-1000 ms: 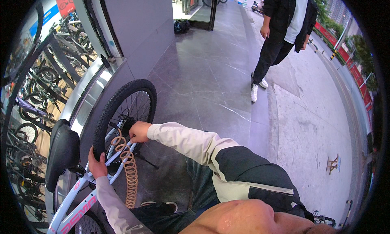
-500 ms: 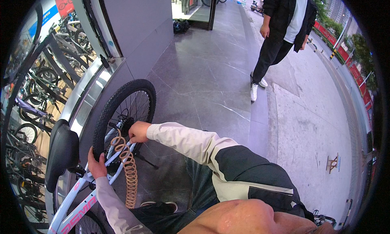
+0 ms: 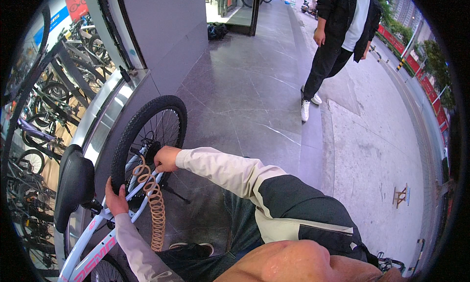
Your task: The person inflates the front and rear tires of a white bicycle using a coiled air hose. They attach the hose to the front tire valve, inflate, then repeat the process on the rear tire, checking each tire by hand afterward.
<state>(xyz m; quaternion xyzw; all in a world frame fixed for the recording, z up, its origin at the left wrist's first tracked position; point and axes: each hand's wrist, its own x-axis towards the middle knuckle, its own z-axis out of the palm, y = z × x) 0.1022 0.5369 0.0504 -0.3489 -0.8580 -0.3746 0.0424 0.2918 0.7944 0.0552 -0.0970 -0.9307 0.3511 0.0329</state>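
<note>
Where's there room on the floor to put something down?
There's bare grey tile between the back tyre and the white shoes. Also pale pavement right of them. It's crowded around the left hand, right hand, coiled hose and bike frame.

The bike (image 3: 87, 238) is white with pink marks and stands upright, its black saddle (image 3: 74, 189) at the left. Its rear wheel (image 3: 153, 147) has thin spokes, and the tyre (image 3: 122, 150) on it is black, thick, with many small knobs. The hose (image 3: 155, 208) is tan and coiled like a spring. It hangs beside the wheel, its upper loops wider and more apart, the lower ones close together.
</note>
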